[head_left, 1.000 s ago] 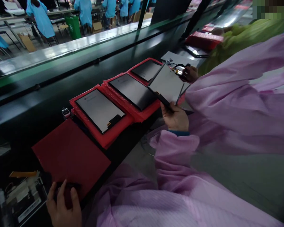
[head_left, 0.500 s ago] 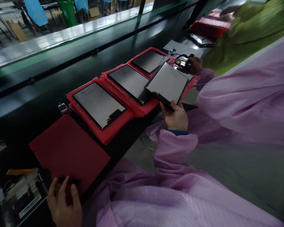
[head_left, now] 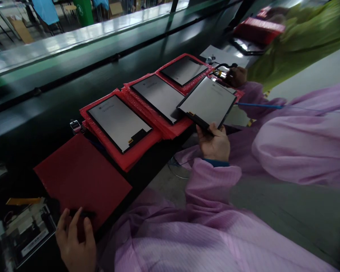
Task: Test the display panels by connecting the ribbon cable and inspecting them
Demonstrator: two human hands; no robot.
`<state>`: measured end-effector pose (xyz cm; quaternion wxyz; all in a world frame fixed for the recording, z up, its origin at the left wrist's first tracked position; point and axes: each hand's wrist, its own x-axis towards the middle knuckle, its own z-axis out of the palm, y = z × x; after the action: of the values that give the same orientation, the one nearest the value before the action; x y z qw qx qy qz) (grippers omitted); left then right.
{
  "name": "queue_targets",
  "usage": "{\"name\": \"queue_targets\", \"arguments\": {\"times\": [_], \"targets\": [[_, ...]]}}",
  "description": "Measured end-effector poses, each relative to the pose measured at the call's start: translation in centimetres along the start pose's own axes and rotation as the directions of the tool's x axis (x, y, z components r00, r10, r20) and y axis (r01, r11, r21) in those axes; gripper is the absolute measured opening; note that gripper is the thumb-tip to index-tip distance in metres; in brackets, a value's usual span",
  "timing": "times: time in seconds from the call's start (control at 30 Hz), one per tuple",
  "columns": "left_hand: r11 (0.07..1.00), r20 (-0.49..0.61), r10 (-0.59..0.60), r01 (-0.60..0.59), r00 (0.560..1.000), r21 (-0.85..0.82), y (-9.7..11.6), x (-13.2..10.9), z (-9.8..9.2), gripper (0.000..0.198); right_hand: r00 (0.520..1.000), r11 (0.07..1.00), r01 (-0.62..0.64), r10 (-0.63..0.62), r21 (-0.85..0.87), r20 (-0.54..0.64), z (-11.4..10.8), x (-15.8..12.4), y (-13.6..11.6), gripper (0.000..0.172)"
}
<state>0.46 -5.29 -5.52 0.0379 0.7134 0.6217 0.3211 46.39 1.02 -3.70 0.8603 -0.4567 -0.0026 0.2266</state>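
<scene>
My right hand [head_left: 216,145] grips the lower corner of a flat LCD panel [head_left: 210,99], thumb on top. The panel has a silvery back, a dark edge strip and a small gold connector. It is tilted over the bench edge, partly in front of another LCD panel [head_left: 155,96] lying on red bubble bags. My left hand [head_left: 76,241] rests at the lower left, fingers spread and slightly bent, at the near corner of a flat red sheet [head_left: 82,173]. A small dark object lies by its fingertips; I cannot make out what it is.
A stack of red bubble bags [head_left: 130,163] carries a silvery panel [head_left: 117,121]. An opened device with circuitry [head_left: 31,234] lies at lower left. A co-worker's hand [head_left: 238,77] is close beyond my panel. A person in a yellow-green garment [head_left: 306,41] is farther back.
The view has shifted slightly. My right hand and its panel appear a little lower and farther right. My left hand stays by the red sheet.
</scene>
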Motion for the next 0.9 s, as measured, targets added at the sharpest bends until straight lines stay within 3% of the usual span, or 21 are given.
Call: {"name": "queue_targets", "arguments": {"times": [0.13, 0.47, 0.7, 0.9], "targets": [[1.000, -0.001, -0.006, 0.006, 1.000, 0.007, 0.0, 0.0, 0.0, 0.039, 1.000, 1.000, -0.002, 0.002, 0.008, 0.002, 0.0, -0.4, -0.3, 0.023], [1.000, -0.008, -0.020, 0.020, 1.000, 0.013, 0.2, 0.0, 0.0, 0.029, 0.995, 0.997, 0.004, 0.003, 0.072, -0.098, 0.9, -1.1, -0.8, 0.026], [0.999, -0.051, -0.053, 0.053, 0.997, 0.000, -0.3, 0.2, 0.5, 0.032, 0.991, 0.996, 0.050, -0.040, 0.074, -0.129, 1.2, -1.4, -0.7, 0.018], [1.000, -0.054, -0.029, 0.028, 0.998, -0.010, -0.1, 0.1, 0.5, 0.030, 0.990, 0.995, 0.092, -0.088, 0.036, -0.111, 1.4, 0.1, -2.1, 0.011]]}}
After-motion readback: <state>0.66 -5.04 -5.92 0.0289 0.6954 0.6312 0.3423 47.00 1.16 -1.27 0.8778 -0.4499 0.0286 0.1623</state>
